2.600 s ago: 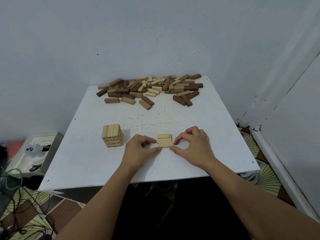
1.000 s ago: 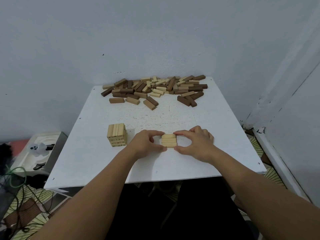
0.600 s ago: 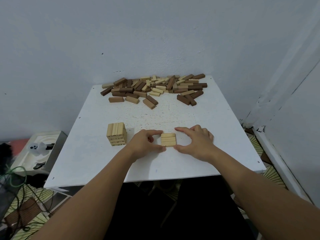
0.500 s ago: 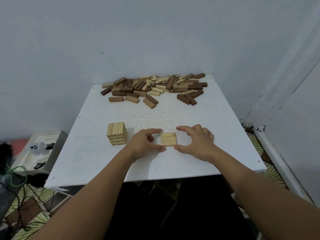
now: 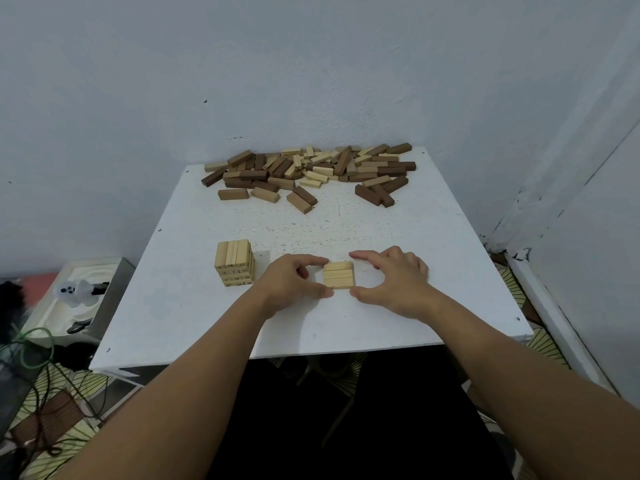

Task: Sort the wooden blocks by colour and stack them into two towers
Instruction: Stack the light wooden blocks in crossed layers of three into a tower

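Note:
Three light wooden blocks (image 5: 338, 275) lie side by side as one flat layer on the white table (image 5: 408, 237), near its front edge. My left hand (image 5: 292, 282) pinches the layer's left end between index finger and thumb. My right hand (image 5: 394, 280) does the same at the right end. A short tower of light blocks (image 5: 235, 266), several layers high, stands to the left of my left hand. At the back of the table lies a mixed pile of dark brown and light blocks (image 5: 311, 171).
The table stands in a corner, with a wall behind it and another to the right. On the floor to the left sit a white box (image 5: 74, 299) and loose cables (image 5: 31, 355). Bare tabletop separates the pile from my hands.
Both hands have stayed at the ends of the three-block layer. Their fingers have drawn in closer round its corners than 2.6 s ago. The tower and pile are unmoved.

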The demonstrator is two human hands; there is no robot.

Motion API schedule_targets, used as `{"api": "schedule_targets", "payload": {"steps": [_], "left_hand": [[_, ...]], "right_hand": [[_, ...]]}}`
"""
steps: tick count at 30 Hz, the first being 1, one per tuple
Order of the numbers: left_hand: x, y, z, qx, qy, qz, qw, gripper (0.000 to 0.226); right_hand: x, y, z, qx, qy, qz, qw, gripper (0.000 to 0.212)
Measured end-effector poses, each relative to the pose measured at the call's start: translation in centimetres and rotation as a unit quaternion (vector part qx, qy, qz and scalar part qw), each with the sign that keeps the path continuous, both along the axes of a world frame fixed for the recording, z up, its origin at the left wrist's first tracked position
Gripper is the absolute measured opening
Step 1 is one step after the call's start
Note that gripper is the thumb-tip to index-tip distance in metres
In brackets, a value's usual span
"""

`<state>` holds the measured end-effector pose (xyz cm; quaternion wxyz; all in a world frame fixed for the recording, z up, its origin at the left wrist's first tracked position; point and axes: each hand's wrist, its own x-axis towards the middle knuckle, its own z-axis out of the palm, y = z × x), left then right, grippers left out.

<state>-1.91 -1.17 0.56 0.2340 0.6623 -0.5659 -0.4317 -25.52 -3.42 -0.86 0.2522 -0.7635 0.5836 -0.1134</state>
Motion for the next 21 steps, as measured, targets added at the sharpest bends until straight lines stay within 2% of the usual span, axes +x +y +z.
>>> {"api": "schedule_targets", "payload": {"steps": [7, 12, 17, 21], "left_hand": [[-0.2, 0.3, 0.6, -0.002, -0.025, -0.017, 1.0, 0.055], [-0.8, 1.1, 1.7, -0.062, -0.066, -0.051, 0.995, 0.042], [-0.2, 0.7, 4.7, -0.123, -0.186, -0.062, 0.973, 0.049], [1.8, 0.9, 7.9, -0.155, -0.238, -0.037, 0.958, 0.057]], "right_hand": [[0.5, -0.1, -0.2, -0.015, 0.007, -0.009, 1.0, 0.055], [0.7, 0.2, 0.2, -0.057, -0.022, 0.001, 0.998, 0.052], [1.8, -0.8, 2.4, -0.106, -0.064, 0.026, 0.992, 0.053], [4.0, -1.5, 4.8, -0.12, -0.121, 0.036, 0.985, 0.057]]}}
